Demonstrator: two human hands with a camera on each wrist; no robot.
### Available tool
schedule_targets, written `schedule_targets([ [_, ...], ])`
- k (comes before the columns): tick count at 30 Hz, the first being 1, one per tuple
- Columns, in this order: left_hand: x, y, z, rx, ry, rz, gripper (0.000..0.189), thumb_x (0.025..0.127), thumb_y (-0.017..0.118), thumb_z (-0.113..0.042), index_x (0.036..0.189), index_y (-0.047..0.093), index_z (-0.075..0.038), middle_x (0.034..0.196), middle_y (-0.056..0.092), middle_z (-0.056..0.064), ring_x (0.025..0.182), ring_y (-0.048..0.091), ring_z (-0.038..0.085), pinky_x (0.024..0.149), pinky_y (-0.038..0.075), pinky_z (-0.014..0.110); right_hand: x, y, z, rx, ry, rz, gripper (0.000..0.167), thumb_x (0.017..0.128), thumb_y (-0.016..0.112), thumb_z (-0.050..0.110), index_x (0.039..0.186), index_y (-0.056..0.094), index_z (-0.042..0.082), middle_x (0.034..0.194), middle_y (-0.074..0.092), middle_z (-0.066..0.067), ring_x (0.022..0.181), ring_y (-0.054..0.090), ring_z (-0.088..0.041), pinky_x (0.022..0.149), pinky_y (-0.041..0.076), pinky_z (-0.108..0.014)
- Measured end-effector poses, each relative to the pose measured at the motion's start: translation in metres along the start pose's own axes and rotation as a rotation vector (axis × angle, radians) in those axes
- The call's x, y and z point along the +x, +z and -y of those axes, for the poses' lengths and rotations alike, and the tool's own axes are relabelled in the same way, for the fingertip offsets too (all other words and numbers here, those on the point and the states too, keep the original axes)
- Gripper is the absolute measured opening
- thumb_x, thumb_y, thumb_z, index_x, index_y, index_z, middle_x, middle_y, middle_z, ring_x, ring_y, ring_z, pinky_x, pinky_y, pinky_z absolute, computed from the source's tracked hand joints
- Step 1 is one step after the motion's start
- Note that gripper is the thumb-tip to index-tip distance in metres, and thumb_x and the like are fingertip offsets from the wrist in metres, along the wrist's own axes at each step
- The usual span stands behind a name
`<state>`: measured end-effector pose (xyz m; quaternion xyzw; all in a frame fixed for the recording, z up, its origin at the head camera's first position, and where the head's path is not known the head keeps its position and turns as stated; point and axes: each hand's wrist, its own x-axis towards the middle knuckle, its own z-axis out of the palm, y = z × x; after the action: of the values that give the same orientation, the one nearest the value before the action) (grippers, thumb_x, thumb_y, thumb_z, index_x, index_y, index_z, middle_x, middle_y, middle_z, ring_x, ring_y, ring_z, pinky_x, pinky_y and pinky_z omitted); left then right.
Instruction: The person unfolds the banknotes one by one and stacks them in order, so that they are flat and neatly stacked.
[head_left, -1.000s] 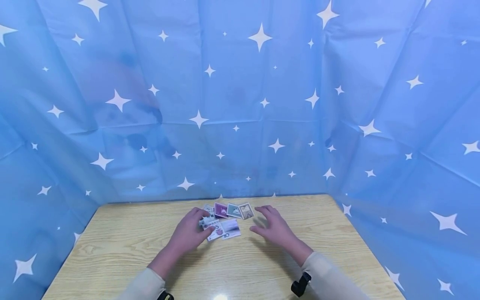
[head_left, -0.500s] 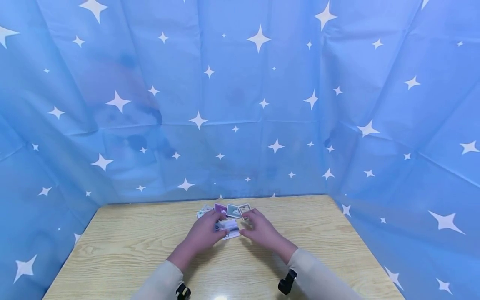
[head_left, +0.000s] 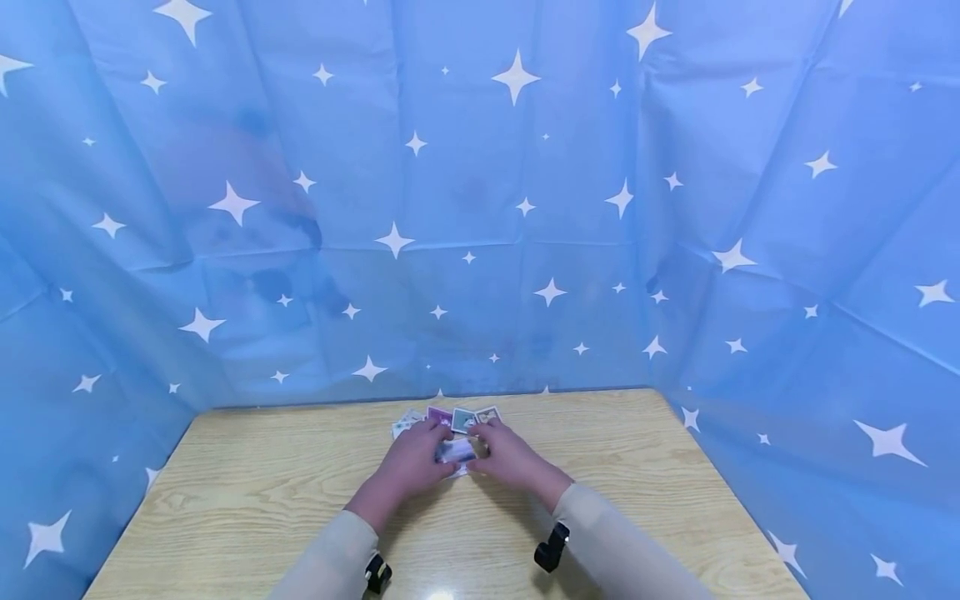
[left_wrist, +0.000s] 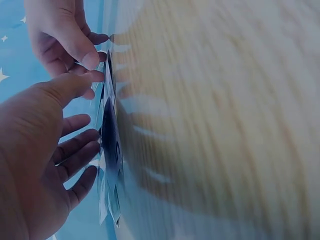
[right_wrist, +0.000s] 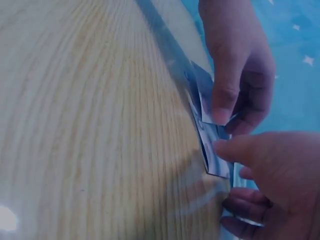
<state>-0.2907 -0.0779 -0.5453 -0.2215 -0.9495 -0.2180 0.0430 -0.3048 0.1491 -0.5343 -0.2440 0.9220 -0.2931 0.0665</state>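
A purplish banknote (head_left: 456, 451) lies on the wooden table between both hands, partly covered by their fingers. From the left, my left hand (head_left: 414, 460) rests over the notes, thumb at the near edge and fingers loosely spread toward the far side. My right hand (head_left: 510, 455) comes in from the right, its thumb touching the end of a note (right_wrist: 217, 162) in the right wrist view. Behind them stand in a row a purple stamp-like card (head_left: 439, 414), a teal one (head_left: 461, 419) and a tan one (head_left: 489, 412). Edge-on, the notes (left_wrist: 112, 140) look slightly bent.
More pale green notes (head_left: 406, 423) lie fanned beyond my left hand. The wooden table (head_left: 247, 492) ends at a blue star-patterned curtain (head_left: 480, 317) behind the cards. Both sleeves carry a black wrist device (head_left: 551, 547).
Both hands have come closer together over the notes, the left moving right and the right moving left. The front note with a 5 is now covered by my left hand.
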Motion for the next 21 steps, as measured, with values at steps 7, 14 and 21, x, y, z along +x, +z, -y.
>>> schedule_targets([
  [7,0.0,0.005,0.005,0.042,-0.005,0.01,0.057,0.094,0.087,-0.041,0.137,0.071,-0.007,0.137,0.067,0.017,0.122,0.065,0.039,0.105,0.055,0.062,0.006,0.002,0.004,-0.089,-0.002,0.03,0.066,0.093,0.09,0.021,0.151,0.065,0.003,0.131,0.061,-0.014,0.111,0.064,-0.026,0.102,0.058,-0.048],
  [14,-0.001,0.004,0.006,0.036,-0.035,0.036,0.063,0.094,0.087,-0.041,0.142,0.071,-0.004,0.149,0.061,0.02,0.135,0.059,0.042,0.112,0.05,0.064,0.01,0.003,0.005,-0.095,0.006,0.046,0.061,0.091,0.091,0.02,0.144,0.068,0.002,0.129,0.059,-0.013,0.111,0.061,-0.024,0.103,0.058,-0.046],
  [21,0.001,0.004,0.006,0.008,-0.035,0.041,0.053,0.091,0.091,-0.039,0.131,0.075,-0.008,0.138,0.065,0.015,0.125,0.061,0.036,0.11,0.051,0.059,0.01,0.003,0.005,-0.034,0.04,0.048,0.058,0.087,0.095,0.017,0.137,0.068,0.002,0.123,0.059,-0.008,0.105,0.06,-0.02,0.097,0.058,-0.044],
])
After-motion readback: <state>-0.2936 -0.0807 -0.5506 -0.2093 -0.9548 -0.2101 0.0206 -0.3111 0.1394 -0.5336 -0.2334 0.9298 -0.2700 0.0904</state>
